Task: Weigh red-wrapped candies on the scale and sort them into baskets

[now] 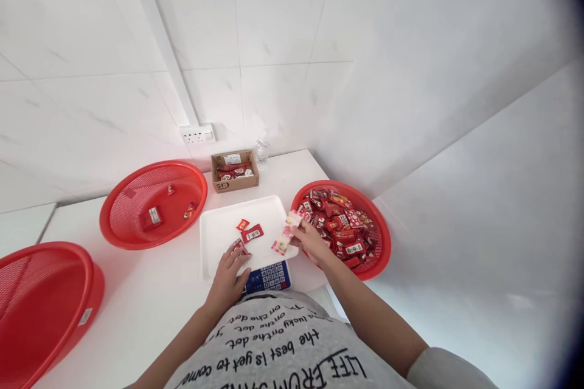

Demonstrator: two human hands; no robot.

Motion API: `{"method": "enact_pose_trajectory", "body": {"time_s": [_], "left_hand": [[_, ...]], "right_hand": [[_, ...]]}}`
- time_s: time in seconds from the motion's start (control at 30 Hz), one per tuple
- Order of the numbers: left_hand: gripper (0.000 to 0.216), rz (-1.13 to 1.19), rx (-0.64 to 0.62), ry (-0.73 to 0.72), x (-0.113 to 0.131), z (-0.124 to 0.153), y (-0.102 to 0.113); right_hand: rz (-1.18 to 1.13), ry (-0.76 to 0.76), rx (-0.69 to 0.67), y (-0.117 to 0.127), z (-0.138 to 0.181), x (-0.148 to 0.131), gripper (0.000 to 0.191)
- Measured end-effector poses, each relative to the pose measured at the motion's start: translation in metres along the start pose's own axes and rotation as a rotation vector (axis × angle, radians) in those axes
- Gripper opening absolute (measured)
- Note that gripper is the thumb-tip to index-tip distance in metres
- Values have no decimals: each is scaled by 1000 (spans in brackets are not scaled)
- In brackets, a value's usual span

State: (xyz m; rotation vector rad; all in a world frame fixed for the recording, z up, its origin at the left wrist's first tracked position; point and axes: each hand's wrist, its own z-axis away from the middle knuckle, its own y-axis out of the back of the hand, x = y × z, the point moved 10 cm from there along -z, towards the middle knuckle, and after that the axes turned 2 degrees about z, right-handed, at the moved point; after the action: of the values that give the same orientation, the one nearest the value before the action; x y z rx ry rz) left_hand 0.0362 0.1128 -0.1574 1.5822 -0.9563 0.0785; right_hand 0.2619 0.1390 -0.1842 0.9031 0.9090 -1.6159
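My right hand (312, 242) pinches a pink and white wrapped snack packet (285, 236) above the right edge of a white tray (214, 228). My left hand (229, 275) reaches over the tray's front edge, fingers stretched out, their tips at a small red wrapped packet (241, 247). Whether they press on it I cannot tell. Farther in on the tray lie a red packet with a white label (252, 233) and a small orange-red sweet (243, 225). Under the tray's front edge shows a blue keypad (269, 278) with numbered keys.
On the right stands a red basket (384, 225) heaped with red-wrapped sweets. A cardboard box (235, 182) holding sweets and a clear plastic item (261, 152) are by the wall. At left are a red basket (152, 243) with several packets and another red basket (86, 279).
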Motion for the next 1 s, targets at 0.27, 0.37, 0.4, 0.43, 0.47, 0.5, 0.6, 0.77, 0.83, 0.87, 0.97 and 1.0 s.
{"method": "enact_pose_trajectory", "body": {"time_s": [0.27, 0.37, 0.4, 0.43, 0.47, 0.5, 0.6, 0.77, 0.83, 0.87, 0.97, 1.0], "left_hand": [[32, -59, -3, -16, -8, 11, -1], [31, -53, 10, -14, -15, 12, 0], [31, -50, 12, -17, -16, 12, 0], [31, -47, 13, -18, -17, 11, -1], [31, -44, 15, -19, -17, 10, -2], [31, -41, 18, -19, -16, 9, -2], [30, -32, 20, -24, -11, 7, -2], [30, -12, 12, -3, -7, 5, 7], [30, -5, 14, 28, -10, 6, 12], [30, -2, 13, 42, -12, 6, 14], [29, 4, 21, 69, -17, 10, 16], [29, 5, 27, 71, -19, 11, 15]], "right_hand": [[709, 385, 303, 42, -6, -36, 36], [930, 405, 389, 72, -13, -42, 38], [985, 375, 386, 79, -18, -39, 41], [1032, 348, 366, 84, -23, -34, 43], [1071, 332, 335, 85, -28, -28, 46], [1103, 329, 299, 84, -33, -23, 49], [1153, 330, 235, 76, -44, -7, 55], [1096, 249, 240, 74, -56, 14, 64], [1037, 206, 246, 77, -59, 19, 63], [1012, 181, 252, 78, -60, 21, 62], [973, 135, 241, 79, -59, 24, 60], [967, 129, 221, 78, -58, 25, 59]]}}
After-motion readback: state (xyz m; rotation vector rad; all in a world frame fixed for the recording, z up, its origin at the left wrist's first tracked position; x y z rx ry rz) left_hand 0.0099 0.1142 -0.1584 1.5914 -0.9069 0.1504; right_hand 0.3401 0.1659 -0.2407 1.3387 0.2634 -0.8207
